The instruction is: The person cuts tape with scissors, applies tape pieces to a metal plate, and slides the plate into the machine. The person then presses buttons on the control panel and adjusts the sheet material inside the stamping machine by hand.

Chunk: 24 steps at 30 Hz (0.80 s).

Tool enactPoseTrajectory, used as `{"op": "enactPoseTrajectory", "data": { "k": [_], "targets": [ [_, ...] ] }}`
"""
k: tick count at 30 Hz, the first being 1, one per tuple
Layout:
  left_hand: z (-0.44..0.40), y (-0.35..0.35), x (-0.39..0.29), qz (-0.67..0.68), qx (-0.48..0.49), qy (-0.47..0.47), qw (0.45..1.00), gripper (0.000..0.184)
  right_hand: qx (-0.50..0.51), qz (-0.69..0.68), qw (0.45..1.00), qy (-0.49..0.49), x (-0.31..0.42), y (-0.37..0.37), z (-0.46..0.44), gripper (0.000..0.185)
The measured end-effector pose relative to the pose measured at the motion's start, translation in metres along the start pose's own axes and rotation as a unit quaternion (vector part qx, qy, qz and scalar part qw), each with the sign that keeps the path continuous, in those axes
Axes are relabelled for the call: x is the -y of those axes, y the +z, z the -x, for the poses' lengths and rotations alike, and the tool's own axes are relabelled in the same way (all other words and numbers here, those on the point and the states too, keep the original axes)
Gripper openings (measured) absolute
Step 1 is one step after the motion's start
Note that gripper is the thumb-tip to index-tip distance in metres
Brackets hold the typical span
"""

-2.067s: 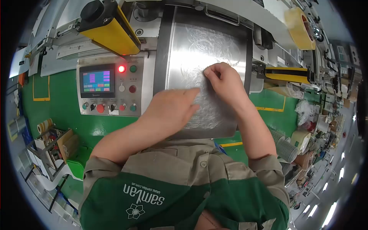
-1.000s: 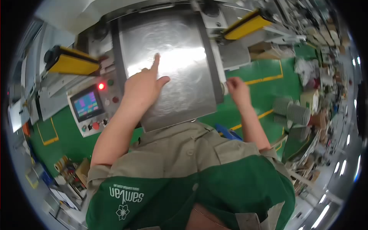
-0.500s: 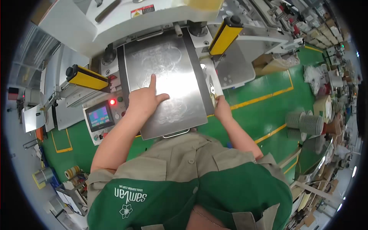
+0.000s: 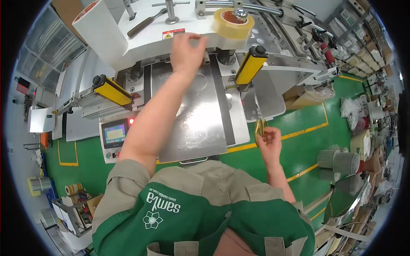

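Observation:
My right hand (image 4: 270, 143) grips gold-handled scissors (image 4: 259, 127) by their handles. Their blades point away from me, to the right of the machine bed. Over the machine's white front edge, near a red-and-white warning label (image 4: 173, 33), reaches my left hand (image 4: 186, 53). Its fingers are bent and look apart, and I see nothing held in them. Below that forearm lies a shiny metal plate (image 4: 205, 123) with swirling marks, partly hidden by the arm. A roll of clear yellowish tape (image 4: 232, 25) sits on the machine top, to the right of my left hand.
Two yellow posts (image 4: 252, 66) flank the plate. On the machine top lies a dark-handled tool (image 4: 145, 24) beside a white roll (image 4: 99, 30). A control panel with a screen (image 4: 114, 134) stands at left. Grey bin (image 4: 267, 100) and cardboard box (image 4: 303, 97) are at right.
My left hand has lifted off the plate and moved forward to the machine's top edge. My right hand has drawn the scissors rightward, away from the plate's side. The view has shifted, showing more machine top.

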<state>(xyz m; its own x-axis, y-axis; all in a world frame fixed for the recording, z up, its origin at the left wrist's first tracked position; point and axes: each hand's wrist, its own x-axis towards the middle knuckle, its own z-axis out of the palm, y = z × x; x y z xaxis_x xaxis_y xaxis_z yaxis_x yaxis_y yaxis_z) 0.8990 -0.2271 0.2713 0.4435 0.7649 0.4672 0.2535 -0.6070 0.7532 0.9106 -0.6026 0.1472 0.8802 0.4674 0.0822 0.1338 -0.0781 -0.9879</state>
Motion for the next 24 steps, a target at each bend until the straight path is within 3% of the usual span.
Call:
{"op": "enactPoseTrajectory", "data": {
  "k": [2,3,5,7,8,11,12,13,16,18,24],
  "targets": [
    [0.001,-0.009,-0.002,0.099,0.03,-0.072,0.992,0.024,0.039,-0.033,0.998,-0.025,0.022,0.007,-0.022,0.045],
    [-0.001,-0.012,0.0,0.107,0.018,-0.029,0.994,0.024,0.056,-0.06,0.997,-0.009,0.039,0.016,-0.032,0.045],
    [-0.007,-0.019,0.004,0.16,0.067,-0.021,0.985,0.021,0.142,-0.045,0.987,0.053,0.055,0.032,-0.058,0.04],
    [-0.015,-0.024,0.006,0.162,0.089,-0.034,0.982,0.021,0.207,-0.144,0.956,0.151,0.063,0.058,-0.08,0.032],
    [-0.019,-0.027,0.004,0.148,0.104,-0.04,0.983,0.021,0.248,-0.055,0.961,0.111,0.062,0.073,-0.094,0.024],
    [-0.021,-0.038,-0.005,0.175,0.139,-0.067,0.972,0.022,0.311,-0.169,0.926,0.13,0.055,0.116,-0.122,0.023],
    [-0.02,-0.041,-0.009,0.175,0.138,-0.082,0.971,0.022,0.339,-0.208,0.909,0.127,0.05,0.127,-0.131,0.026],
    [-0.017,-0.043,-0.014,0.196,0.129,-0.105,0.966,0.022,0.376,-0.216,0.895,0.107,0.044,0.137,-0.137,0.058],
    [-0.019,-0.044,-0.012,0.212,0.133,-0.126,0.96,0.021,0.385,-0.263,0.88,0.094,0.04,0.168,-0.15,0.068],
    [-0.02,-0.044,-0.011,0.225,0.137,-0.134,0.955,0.02,0.392,-0.28,0.872,0.086,0.045,0.179,-0.156,0.06],
    [-0.023,-0.048,-0.018,0.203,0.156,-0.149,0.955,0.021,0.41,-0.328,0.849,0.069,0.054,0.193,-0.166,0.071]
  ]
}}
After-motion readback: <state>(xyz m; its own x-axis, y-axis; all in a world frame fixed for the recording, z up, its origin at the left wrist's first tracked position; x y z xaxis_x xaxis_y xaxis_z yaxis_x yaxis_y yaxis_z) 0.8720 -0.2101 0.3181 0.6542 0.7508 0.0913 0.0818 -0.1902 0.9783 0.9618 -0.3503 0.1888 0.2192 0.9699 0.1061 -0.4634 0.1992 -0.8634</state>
